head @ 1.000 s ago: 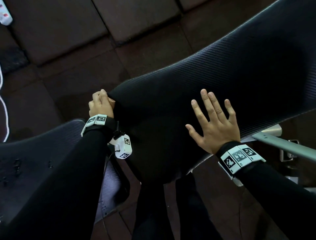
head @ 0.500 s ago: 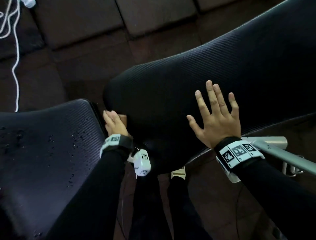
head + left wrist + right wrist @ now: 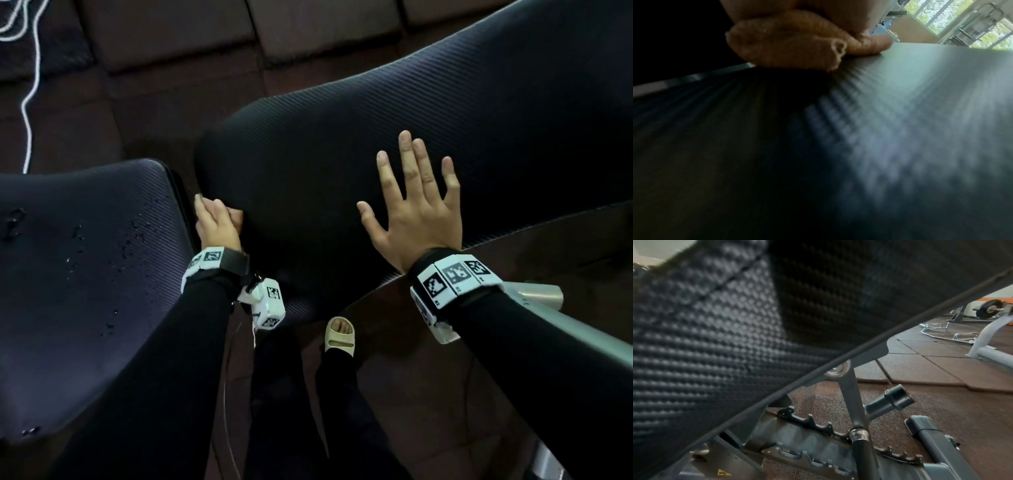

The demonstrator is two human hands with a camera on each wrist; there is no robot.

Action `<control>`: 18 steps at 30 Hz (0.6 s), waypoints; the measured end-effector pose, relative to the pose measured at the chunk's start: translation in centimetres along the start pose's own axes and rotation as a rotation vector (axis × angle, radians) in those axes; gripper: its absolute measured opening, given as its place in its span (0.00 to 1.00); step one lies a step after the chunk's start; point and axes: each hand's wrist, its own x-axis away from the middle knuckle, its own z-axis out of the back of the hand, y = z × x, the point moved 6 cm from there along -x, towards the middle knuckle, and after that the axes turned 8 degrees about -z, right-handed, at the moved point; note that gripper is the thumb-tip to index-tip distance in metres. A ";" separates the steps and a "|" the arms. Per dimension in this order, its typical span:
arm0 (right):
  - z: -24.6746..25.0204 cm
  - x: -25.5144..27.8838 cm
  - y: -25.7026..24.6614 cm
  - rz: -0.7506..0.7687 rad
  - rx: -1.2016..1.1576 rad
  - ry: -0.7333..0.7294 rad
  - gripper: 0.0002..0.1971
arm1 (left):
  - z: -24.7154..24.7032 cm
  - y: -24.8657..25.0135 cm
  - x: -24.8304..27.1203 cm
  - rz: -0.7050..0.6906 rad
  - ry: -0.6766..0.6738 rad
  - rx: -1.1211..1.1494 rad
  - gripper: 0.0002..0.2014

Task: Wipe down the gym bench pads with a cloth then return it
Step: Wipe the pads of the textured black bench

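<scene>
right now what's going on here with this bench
A person is wiping a gym bench. The left hand grips a bunched tan cloth against the lower end of the back pad. The right hand lies flat and open on the same pad. Water droplets sit on the seat pad beside it, so that one looks unwiped.

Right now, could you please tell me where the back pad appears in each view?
Head: centre to upper right, back pad under the flat right hand.
Left wrist: lower frame, beneath the cloth.
Right wrist: upper left.
Shared: its ribbed weave.
</scene>
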 end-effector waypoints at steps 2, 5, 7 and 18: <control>-0.1 0.0 0.0 -0.001 -0.008 0.002 0.32 | 0.2 -1.2 2.1 -0.014 0.013 -0.022 0.26; -0.2 0.0 0.1 -0.003 -0.014 0.012 0.31 | 0.3 -3.9 5.9 0.015 0.023 -0.045 0.25; -0.2 0.0 0.1 0.000 -0.019 0.020 0.31 | 0.5 -5.7 8.3 0.029 0.045 -0.057 0.25; 0.2 0.1 -0.1 -0.001 -0.045 -0.002 0.31 | 0.8 -5.8 13.7 -0.043 0.276 0.087 0.23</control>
